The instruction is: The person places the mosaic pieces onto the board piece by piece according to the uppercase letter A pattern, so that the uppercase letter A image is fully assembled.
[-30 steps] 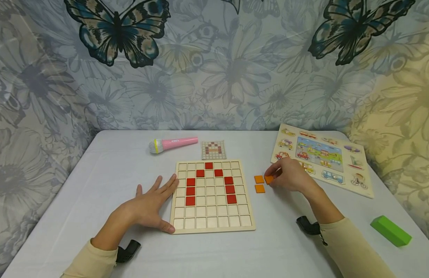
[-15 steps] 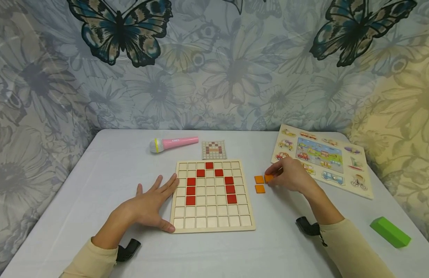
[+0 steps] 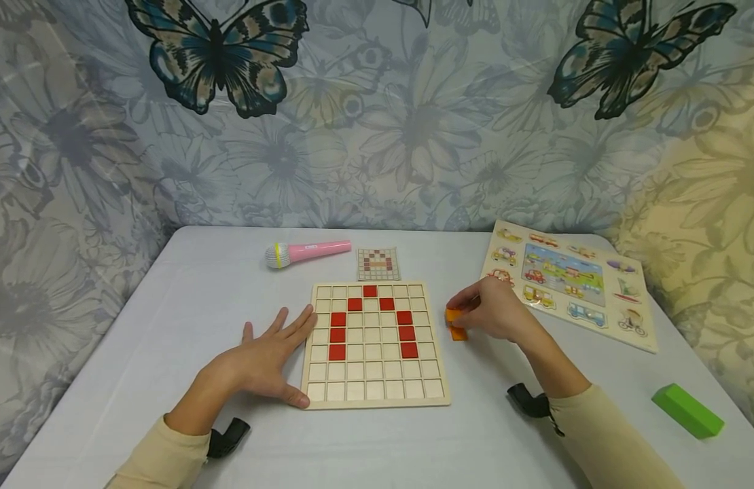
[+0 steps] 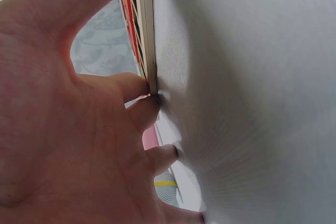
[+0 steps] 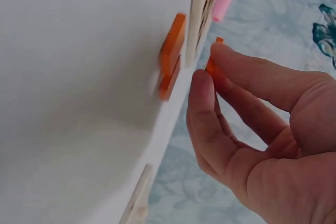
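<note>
A wooden grid board (image 3: 377,397) lies in the middle of the table, with several red square tiles (image 3: 337,335) forming a peaked outline in its cells. My left hand (image 3: 261,363) rests at the board's left edge, fingers spread; the left wrist view shows fingertips touching the board's side and the tablecloth. Right of the board, my right hand (image 3: 490,312) pinches an orange square tile (image 5: 211,65) between thumb and fingers, held off the table. Beneath it lie two more orange tiles (image 5: 173,45), partly covered by the hand in the head view.
Behind the board is a small pattern card (image 3: 378,263), and left of that a pink toy microphone (image 3: 308,253). A wooden vehicle puzzle (image 3: 603,322) lies at the back right, close to my right hand. A green block (image 3: 689,409) sits near the right table edge.
My right hand has picked up the rightmost orange tile and moved left, over the other two tiles. The left hand stays at the board's edge.
</note>
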